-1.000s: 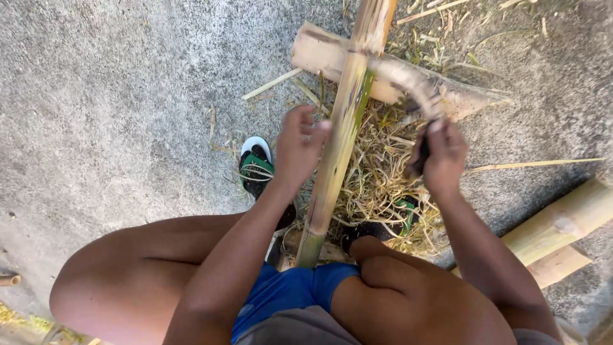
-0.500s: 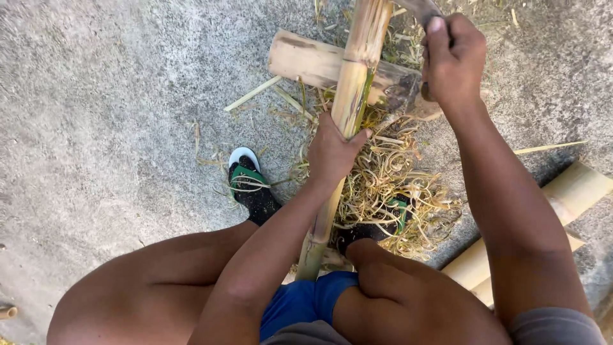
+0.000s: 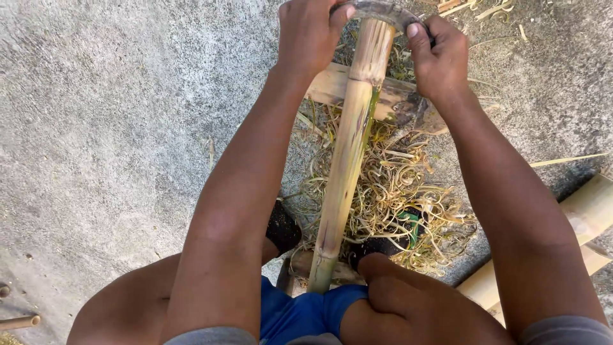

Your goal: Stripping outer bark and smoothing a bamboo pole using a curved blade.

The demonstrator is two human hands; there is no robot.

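— What are we looking at underneath everything?

— We are seeing a rough grey concrete floor (image 3: 108, 115), speckled and sunlit on the left side.

— And what are we finding lying straight on it?

— We are noticing a heap of curly pale shavings (image 3: 402, 198) spreading across the middle, with a flat bamboo crosspiece (image 3: 332, 86) lying at its upper edge. Thick bamboo lengths (image 3: 590, 214) are resting at the right edge, near the heap. A thin strip (image 3: 565, 160) is lying above them, and small chips (image 3: 491, 9) are scattering along the top right. A short round stick (image 3: 19, 321) is sitting at the lower left, well apart from the rest.
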